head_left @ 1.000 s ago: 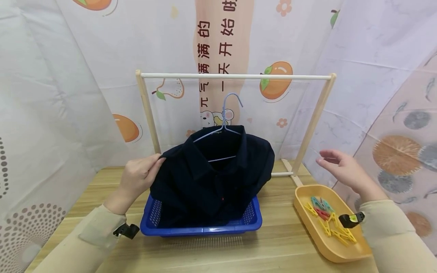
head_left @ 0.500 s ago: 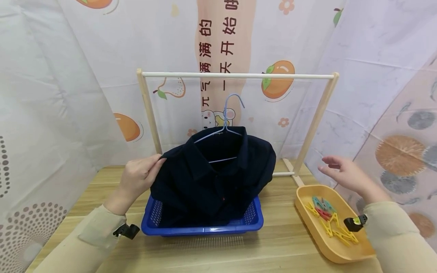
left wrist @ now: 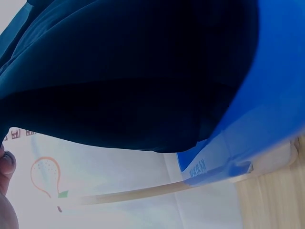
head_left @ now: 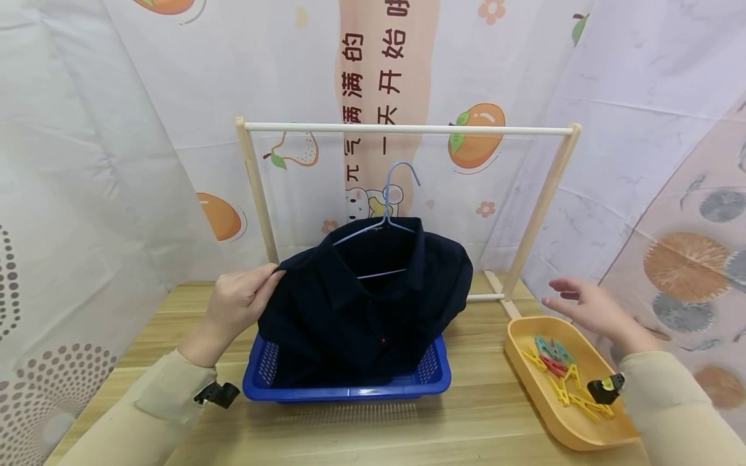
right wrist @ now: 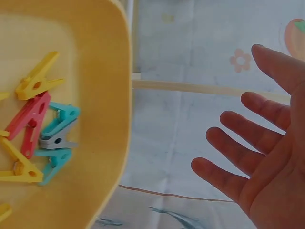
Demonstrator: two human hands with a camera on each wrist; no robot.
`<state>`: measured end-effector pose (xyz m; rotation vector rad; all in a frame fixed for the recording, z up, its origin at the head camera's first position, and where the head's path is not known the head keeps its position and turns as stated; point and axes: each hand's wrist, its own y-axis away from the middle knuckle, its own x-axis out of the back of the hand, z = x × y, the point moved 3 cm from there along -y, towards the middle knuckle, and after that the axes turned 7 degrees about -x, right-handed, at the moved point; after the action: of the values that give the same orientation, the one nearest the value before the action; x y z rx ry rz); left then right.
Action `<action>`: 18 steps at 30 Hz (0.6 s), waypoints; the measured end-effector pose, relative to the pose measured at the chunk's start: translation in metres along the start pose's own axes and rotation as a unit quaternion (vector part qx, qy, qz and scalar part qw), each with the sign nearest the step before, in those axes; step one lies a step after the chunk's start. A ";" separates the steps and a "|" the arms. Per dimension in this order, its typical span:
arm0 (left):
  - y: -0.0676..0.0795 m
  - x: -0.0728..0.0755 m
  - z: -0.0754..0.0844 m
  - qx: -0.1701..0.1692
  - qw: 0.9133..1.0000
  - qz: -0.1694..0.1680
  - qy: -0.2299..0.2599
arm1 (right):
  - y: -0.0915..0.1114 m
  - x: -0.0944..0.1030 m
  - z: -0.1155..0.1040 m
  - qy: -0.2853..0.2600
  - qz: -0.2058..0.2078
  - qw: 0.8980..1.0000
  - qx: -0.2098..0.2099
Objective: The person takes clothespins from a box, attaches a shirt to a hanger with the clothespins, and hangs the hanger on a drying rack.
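Head view: dark shirt [head_left: 355, 317], wire hanger [head_left: 387, 202] in collar, partly inside blue basket [head_left: 350, 393], between both hands; left hand [head_left: 234, 301] pinching its shoulder; right hand [head_left: 587, 309] empty, fingers spread, near yellow tray [head_left: 539, 402] of clothespins [head_left: 553, 367].

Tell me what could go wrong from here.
The left hand pinches the dark shirt at one shoulder, so a hard pull might slide it off the hanger, whose hook is not on the rail.

The shirt's lower part lies in the blue basket; lifting could drag the basket along.

The open right hand is near the yellow tray of clothespins; a careless sweep might knock it.
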<state>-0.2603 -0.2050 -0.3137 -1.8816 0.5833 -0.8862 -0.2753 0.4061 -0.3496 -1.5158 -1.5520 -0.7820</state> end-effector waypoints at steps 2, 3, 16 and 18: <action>0.000 0.000 0.000 -0.001 1.000 0.001 0.002 | -0.001 -0.004 0.002 0.000 -0.007 1.000 -0.004; 0.000 0.001 0.000 -0.002 1.000 0.001 0.002 | -0.001 -0.006 0.004 0.001 -0.011 1.000 -0.006; 0.000 0.003 0.001 -0.002 1.000 -0.004 0.004 | -0.004 -0.031 0.018 -0.006 -0.038 0.999 0.007; 0.000 0.003 0.001 -0.002 1.000 -0.003 0.006 | -0.005 -0.035 0.020 0.005 -0.044 0.999 0.012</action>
<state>-0.2577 -0.2062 -0.3132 -1.8839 0.5871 -0.9007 -0.2847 0.4059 -0.3886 -1.4326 -1.6240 -0.8170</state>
